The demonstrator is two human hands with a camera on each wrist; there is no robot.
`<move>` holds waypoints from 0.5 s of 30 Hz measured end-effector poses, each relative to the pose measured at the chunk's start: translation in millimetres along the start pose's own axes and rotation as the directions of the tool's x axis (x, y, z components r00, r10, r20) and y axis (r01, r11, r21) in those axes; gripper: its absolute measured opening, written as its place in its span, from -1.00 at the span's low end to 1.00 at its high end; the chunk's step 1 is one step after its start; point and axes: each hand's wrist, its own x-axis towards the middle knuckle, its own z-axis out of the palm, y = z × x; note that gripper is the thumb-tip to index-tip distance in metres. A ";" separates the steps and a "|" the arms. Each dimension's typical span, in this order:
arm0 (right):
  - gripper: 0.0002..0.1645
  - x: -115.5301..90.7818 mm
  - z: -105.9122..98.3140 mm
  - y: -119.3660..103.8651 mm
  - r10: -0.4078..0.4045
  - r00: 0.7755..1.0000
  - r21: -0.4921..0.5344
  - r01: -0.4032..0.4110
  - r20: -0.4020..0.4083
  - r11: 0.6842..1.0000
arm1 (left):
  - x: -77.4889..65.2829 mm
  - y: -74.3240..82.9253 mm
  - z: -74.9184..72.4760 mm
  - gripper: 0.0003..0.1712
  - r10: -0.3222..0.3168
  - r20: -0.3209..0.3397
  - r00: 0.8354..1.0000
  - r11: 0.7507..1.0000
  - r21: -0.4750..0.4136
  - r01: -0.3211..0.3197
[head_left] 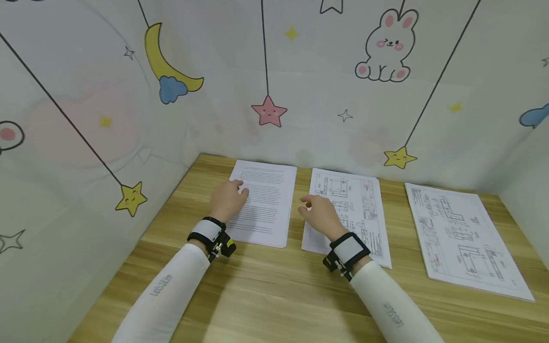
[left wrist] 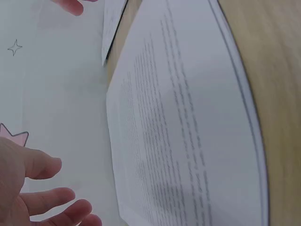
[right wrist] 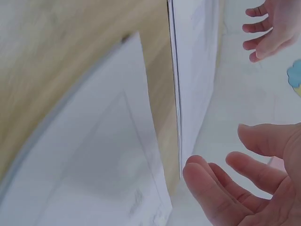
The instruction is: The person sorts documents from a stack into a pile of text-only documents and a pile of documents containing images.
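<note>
A stack of paper with lines of text (head_left: 266, 205) lies on the wooden table, at the left. My left hand (head_left: 227, 200) hovers over its left edge, fingers loosely bent and holding nothing. In the left wrist view the thumb and fingers (left wrist: 42, 165) stand apart from the printed sheet (left wrist: 155, 117). Right of it lies a stack of technical drawings (head_left: 364, 205). Over that stack's left side is my right hand (head_left: 321, 214), its fingers relaxed with nothing between them. The right wrist view shows the thumb spread from the fingers (right wrist: 207, 188), above the drawing sheet (right wrist: 108, 155).
Another stack of technical drawings (head_left: 467, 238) lies farther right, turned at an angle. The wooden table (head_left: 274, 295) meets a white cloth wall (head_left: 317, 138) printed with stars, a moon and a rabbit at the back. More cloth hangs along the left and right sides.
</note>
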 end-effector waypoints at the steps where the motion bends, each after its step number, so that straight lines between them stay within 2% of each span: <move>1: -0.54 -1.4 -4.6 4.0 -0.005 1.000 0.003 0.005 -0.012 1.000 | -0.7 5.1 0.6 -0.49 0.020 -0.008 1.000 1.000 0.001 -0.020; 4: -0.53 -5.9 -19.1 16.8 -0.010 0.999 0.002 0.011 -0.047 1.000 | -3.0 19.3 4.0 -0.52 0.055 -0.024 0.998 0.998 -0.012 -0.055; 9: -0.50 -16.4 -42.8 42.4 0.028 0.994 -0.011 -0.029 -0.105 1.000 | -7.3 41.5 15.0 -0.54 0.116 -0.029 0.993 0.993 -0.025 -0.117; 15: -0.47 -34.1 -71.5 80.8 0.096 0.985 -0.045 -0.103 -0.145 0.994 | -14.3 68.5 30.8 -0.56 0.245 0.006 0.970 0.970 -0.002 -0.245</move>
